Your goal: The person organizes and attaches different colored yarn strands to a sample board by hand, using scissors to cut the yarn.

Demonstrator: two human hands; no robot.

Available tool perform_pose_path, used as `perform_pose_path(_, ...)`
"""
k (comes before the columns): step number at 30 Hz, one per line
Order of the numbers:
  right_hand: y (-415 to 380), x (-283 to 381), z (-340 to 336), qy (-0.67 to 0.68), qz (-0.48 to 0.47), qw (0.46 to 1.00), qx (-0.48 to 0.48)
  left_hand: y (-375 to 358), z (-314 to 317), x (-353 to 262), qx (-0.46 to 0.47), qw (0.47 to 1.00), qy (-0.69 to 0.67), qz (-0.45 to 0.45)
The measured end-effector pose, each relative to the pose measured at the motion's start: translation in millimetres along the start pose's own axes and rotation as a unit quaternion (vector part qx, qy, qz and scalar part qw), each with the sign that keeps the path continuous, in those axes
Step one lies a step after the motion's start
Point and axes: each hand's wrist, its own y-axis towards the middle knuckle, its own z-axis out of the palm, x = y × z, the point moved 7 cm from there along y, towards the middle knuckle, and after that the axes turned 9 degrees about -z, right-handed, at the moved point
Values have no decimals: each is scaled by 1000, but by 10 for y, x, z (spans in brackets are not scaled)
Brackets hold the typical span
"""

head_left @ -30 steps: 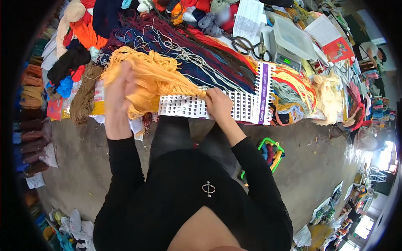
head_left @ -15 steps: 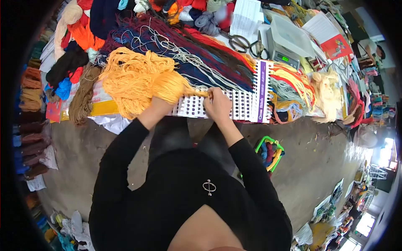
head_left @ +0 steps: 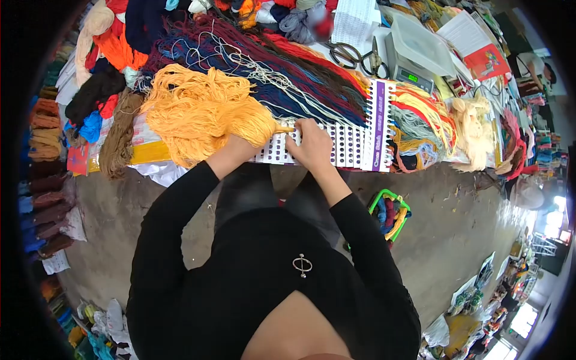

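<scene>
A big loose heap of yellow-orange yarn (head_left: 198,114) lies on the table edge before me. My left hand (head_left: 240,147) is closed round its right-hand bundle, and the strands hide most of the fingers. From there a narrow end of the yarn points right across white punched cards (head_left: 345,147) with rows of dark holes. My right hand (head_left: 314,145) rests on those cards, thumb spread away from the fingers, fingertips at the yarn's narrow tip. Right of this hand, a purple lettered strip (head_left: 378,123) runs along the cards.
Dark blue, maroon and red threads (head_left: 270,78) fan out behind the cards. Scissors (head_left: 373,62) lie near a digital scale (head_left: 414,75) with a clear tray. A brown skein (head_left: 120,135) hangs over the edge at left. On the floor stands a green basket (head_left: 390,195) of yarn.
The right thumb has moved apart from the fingers, which were pinching the twisted yarn end. The left hand and its bundle have shifted slightly right, towards the right hand.
</scene>
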Motion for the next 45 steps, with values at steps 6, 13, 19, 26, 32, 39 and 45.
perform_pose_path(6, 6, -80, -19, 80, 71, 994, 31, 75, -108, 18, 4, 999, -33, 0)
perform_pose_path(13, -34, 76, -66, 61, -127, 989, -41, 530, -218, 18, 32, 994, 101, -37)
perform_pose_path(19, -24, 107, -33, 44, -113, 993, -12, 1151, -1326, 1250, -27, 955, 253, -156)
perform_pose_path(26, -20, 115, -52, 37, -98, 994, 8, 987, -1483, 1390, 40, 935, 132, -327)
perform_pose_path(32, 112, 189, -315, 260, -4, 961, -94, 627, -959, -93, 243, 525, -810, -99)
perform_pose_path(39, 330, 464, -413, 643, 167, 747, -21, 630, -922, -450, 189, 324, -913, -159)
perform_pose_path(45, 345, 432, -364, 674, 203, 709, -43, 624, -939, -412, 142, 302, -927, -172)
